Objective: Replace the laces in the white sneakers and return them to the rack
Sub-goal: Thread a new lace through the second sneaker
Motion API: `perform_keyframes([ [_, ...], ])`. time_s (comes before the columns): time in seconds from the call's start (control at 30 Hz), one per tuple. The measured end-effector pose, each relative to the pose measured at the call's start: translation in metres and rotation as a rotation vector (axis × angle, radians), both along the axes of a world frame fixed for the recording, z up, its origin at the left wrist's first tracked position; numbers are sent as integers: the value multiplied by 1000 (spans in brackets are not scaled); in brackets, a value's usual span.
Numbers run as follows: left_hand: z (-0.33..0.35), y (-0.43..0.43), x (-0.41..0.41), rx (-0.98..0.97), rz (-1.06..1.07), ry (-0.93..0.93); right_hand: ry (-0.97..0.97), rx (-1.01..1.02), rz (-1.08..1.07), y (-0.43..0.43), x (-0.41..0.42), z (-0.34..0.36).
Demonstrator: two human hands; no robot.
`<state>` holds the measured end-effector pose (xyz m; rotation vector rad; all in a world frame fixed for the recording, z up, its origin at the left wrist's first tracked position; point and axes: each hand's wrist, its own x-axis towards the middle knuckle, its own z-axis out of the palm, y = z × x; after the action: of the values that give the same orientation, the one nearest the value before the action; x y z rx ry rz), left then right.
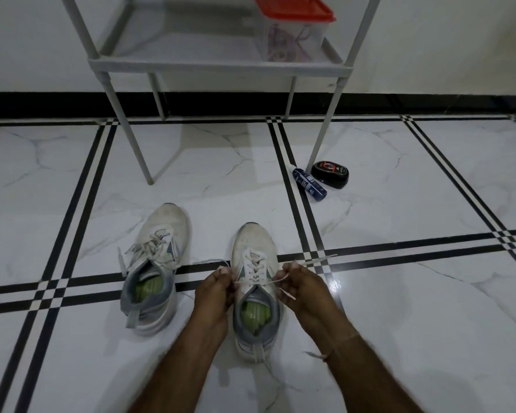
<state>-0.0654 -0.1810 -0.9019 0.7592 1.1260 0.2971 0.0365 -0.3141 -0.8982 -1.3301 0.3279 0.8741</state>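
- Looking down from the head view, a white sneaker (255,248) stands on the tiled floor (399,308), toe pointing away and heel toward the person.
- The left hand (218,289) is at the sneaker's left side by the collar, fingers curled and pinching the lace (259,282) between thumb and fingertips.
- The right hand (300,289) mirrors it on the sneaker's right side, its fingers also curled and pinching the same lace.
- Between the two hands the lace runs as a taut line across the top of the tongue, just above the shoe's opening.
- Loose lace ends stick out past both hands, one up and to the left and a longer one to the right over the black floor stripe.
- Whether the lace is crossed or knotted at the tongue is hard to tell.
- A second sneaker (158,263) stands just left of the left hand, not touched, with grey laces hanging slack over its side.
- The rack (218,66) stands farther off against the wall, well apart from both shoes.
- On its lowest shelf is a clear container (295,37) with a red lid, holding what may be coiled laces.
- By the rack's right front leg lie a blue bottle (309,184) on its side and a black polish applicator (329,174), close to each other.
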Motion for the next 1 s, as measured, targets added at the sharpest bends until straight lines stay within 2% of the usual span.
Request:
perform_keyframes([
  [0.1, -18, 7, -14, -170, 145, 33, 159, 31, -129, -11, -2, -7],
  [0.17, -20, 8, -21, -153, 176, 9, 114, 31, -103, -14, -6, -6],
  [0.27, 4, 10, -12, 17, 92, -97, -101, 0, 17, -5, 0, 12],
  [0.33, 27, 7, 2, 161, -2, -102, -224, 7, 92, 4, 6, 31],
  [0.4, 43, 1, 9, 274, -86, -78, -307, 3, 141, 9, 9, 45],
  [0.53, 74, -4, 13, 430, -165, -150, -482, 42, 221, 13, 11, 80],
  [0.67, 119, 4, 24, 510, -156, -291, -556, 120, 240, 23, 22, 127],
  [0.8, 159, 3, 35, 574, -179, -351, -594, 141, 194, 28, 27, 165],
  [1.0, 205, 9, 47, 694, -179, -400, -819, 97, 181, 36, 31, 212],
])
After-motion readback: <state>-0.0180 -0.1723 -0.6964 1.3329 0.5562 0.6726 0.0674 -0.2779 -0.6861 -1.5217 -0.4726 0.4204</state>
